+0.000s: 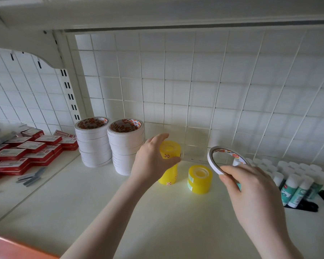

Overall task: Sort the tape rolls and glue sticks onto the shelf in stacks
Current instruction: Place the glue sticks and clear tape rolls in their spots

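Yellow tape rolls [170, 150] are gripped at the top of a tall stack by the left hand [153, 161], fingers curled round them, on the white shelf [157, 221]. A shorter yellow stack [200, 179] stands just beside it. A thin white tape roll [213, 161] is pinched, tilted, in the right hand [251, 191]. Two white tape stacks [110, 144] stand behind on the left; glue sticks [295, 184] are grouped at the right.

Stationery shop: stocked shelf [176, 212], wire grid backing [195, 90], boxed staples [32, 146].
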Demonstrator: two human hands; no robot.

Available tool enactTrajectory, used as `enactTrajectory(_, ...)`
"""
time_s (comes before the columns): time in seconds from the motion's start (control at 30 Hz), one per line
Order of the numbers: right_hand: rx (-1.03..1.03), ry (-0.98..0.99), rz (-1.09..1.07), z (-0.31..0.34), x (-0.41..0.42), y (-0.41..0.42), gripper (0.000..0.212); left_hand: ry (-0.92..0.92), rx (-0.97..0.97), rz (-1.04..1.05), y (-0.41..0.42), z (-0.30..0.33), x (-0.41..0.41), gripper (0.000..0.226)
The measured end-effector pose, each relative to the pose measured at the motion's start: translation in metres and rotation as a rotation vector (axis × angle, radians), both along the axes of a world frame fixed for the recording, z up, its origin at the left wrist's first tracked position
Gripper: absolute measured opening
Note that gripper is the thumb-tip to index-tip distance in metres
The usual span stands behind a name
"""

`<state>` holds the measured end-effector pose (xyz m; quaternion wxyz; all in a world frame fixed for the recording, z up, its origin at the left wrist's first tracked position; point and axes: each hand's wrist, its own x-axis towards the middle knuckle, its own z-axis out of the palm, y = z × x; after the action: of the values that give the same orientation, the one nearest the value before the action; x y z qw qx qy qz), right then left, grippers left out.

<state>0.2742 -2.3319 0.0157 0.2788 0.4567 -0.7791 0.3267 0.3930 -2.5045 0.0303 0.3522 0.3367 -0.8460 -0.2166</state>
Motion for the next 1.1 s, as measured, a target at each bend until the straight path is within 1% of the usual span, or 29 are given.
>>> enactTrajectory(0.13,0.001,-0.009,-0.001,-0.001,0.001,0.001,0.009,-0.008,0.025,0.018,-0.001,-0.002,-0.001,0.067)
enactTrajectory(0.33,-0.011,-0.005,-0.002,-0.002,0.002,0.001,0.008,0.044,0.173,0.011,-0.008,0.002,-0.004,0.067)
enactTrajectory(0.47,-0.019,-0.007,0.007,-0.003,0.003,0.001,0.009,0.048,0.236,-0.006,-0.009,0.004,-0.005,0.067)
enactTrajectory(0.63,-0.021,-0.006,0.005,-0.002,0.003,0.002,0.010,0.030,0.256,-0.029,-0.010,0.005,-0.008,0.068)
enactTrajectory(0.73,-0.023,-0.009,0.015,-0.001,0.003,0.003,0.009,0.029,0.246,-0.049,-0.008,0.004,-0.008,0.073)
enactTrajectory(0.8,-0.024,0.004,0.019,0.000,0.004,0.003,0.006,0.023,0.197,-0.047,-0.005,0.005,-0.005,0.075)
enactTrajectory(0.87,-0.024,0.005,0.031,0.001,0.004,0.002,0.010,0.007,0.089,-0.026,0.001,0.008,0.001,0.072)
enactTrajectory(0.97,-0.045,0.032,0.070,0.005,0.005,-0.001,0.006,0.024,-0.124,0.023,0.016,0.012,0.017,0.055)
enactTrajectory(1.0,-0.048,0.035,0.085,0.007,0.006,-0.003,0.007,0.047,-0.184,0.046,0.020,0.012,0.024,0.049)
enactTrajectory(1.1,-0.060,0.070,0.143,0.013,0.010,-0.016,0.008,0.065,-0.289,0.153,0.024,0.012,0.049,0.039)
